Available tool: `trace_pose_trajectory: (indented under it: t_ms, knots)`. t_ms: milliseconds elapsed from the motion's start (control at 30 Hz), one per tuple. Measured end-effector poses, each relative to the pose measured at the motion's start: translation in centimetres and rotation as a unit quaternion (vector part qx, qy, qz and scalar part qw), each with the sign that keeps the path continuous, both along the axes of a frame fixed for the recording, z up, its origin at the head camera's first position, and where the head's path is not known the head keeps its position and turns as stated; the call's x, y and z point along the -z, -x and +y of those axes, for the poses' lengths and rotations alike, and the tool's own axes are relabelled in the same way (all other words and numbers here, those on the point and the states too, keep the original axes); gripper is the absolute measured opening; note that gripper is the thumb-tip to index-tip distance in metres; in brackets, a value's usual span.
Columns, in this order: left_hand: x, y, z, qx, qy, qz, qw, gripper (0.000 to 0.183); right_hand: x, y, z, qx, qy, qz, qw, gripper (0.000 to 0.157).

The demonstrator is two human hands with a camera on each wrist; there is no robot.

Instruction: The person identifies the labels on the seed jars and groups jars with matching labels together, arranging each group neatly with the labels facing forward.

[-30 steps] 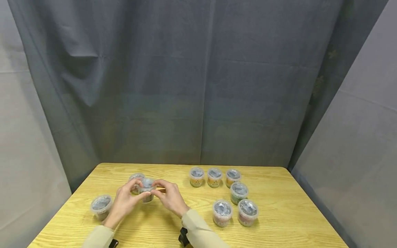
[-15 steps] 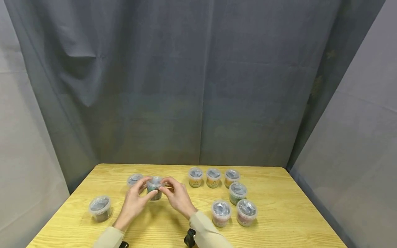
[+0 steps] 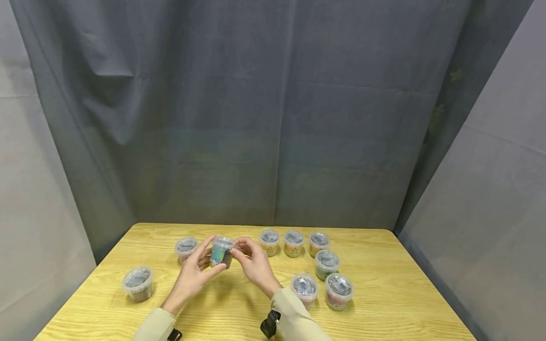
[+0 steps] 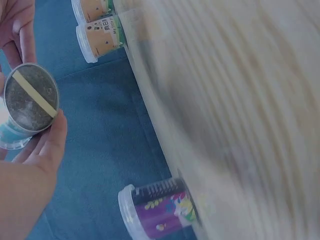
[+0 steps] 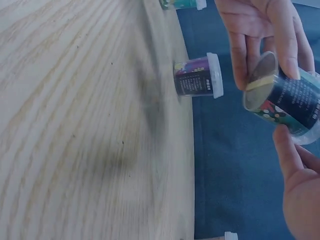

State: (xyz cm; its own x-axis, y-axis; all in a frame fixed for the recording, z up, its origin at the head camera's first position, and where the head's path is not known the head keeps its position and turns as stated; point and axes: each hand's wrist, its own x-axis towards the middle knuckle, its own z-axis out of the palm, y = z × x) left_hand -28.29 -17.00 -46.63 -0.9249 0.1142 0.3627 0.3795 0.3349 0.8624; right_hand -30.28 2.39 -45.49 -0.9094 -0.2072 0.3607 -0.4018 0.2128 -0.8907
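Both hands hold a small clear plastic tub (image 3: pixel 222 252) with a teal label and clear lid, raised above the table and tilted. My left hand (image 3: pixel 193 274) grips its left side, thumb low at the front. My right hand (image 3: pixel 257 267) pinches the right side near the lid. In the left wrist view the dark base of the tub (image 4: pixel 31 100) faces the camera, crossed by a pale yellow strip. The right wrist view shows black printing on the label of the tub (image 5: pixel 295 102), with fingertips of both hands against it.
A purple-labelled tub (image 4: pixel 159 209) stands behind the left hand. Another lidded tub (image 3: pixel 138 284) is at the left. To the right stand orange-labelled tubs (image 3: pixel 269 243), a green one (image 3: pixel 327 264) and two pinkish tubs (image 3: pixel 339 291). A grey curtain (image 3: pixel 273 118) hangs behind the wooden table (image 3: pixel 384 303).
Both hands have moved right with the tub, lifting it and tilting it so its teal label shows. It has come away from beside the tub at the back left.
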Motion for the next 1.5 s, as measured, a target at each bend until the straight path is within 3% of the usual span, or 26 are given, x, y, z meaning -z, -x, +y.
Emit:
trace_pose_trajectory:
  t_ms: [167,367,633,933,1133,1267,1400,1500]
  knots:
    - [0.1,-0.2,0.8,-0.011,0.002,0.014,0.9998,0.08,-0.3,0.0,0.4,-0.002,0.018,-0.029,0.999,0.019]
    - [0.1,-0.3,1.8,-0.011,0.025,0.034,0.999,0.078,0.0,-0.1,0.6,0.041,0.03,-0.039,0.998,0.027]
    - [0.2,0.0,2.2,0.017,-0.016,0.003,0.9997,0.078,0.0,-0.6,1.4,0.041,0.089,-0.077,0.992,0.029]
    - [0.2,0.2,2.9,0.007,0.043,0.034,0.9985,0.071,-1.8,-1.9,1.7,0.054,0.071,-0.092,0.992,0.03]
    - [0.2,0.2,2.8,0.016,0.021,0.0,0.9996,0.074,-0.7,-1.0,2.0,0.037,0.122,-0.103,0.987,0.029]
    - [0.0,0.1,3.1,-0.004,0.074,0.049,0.9961,0.073,-0.1,-0.6,2.3,0.02,0.127,-0.1,0.987,0.031]
    - [-0.1,0.1,3.4,-0.021,0.134,0.118,0.9838,0.071,-0.2,-0.5,2.7,0.018,0.124,-0.097,0.987,0.033]
    - [-0.2,0.0,3.4,-0.008,0.113,0.101,0.9883,0.071,-0.5,-0.5,2.9,0.014,0.13,-0.099,0.986,0.032]
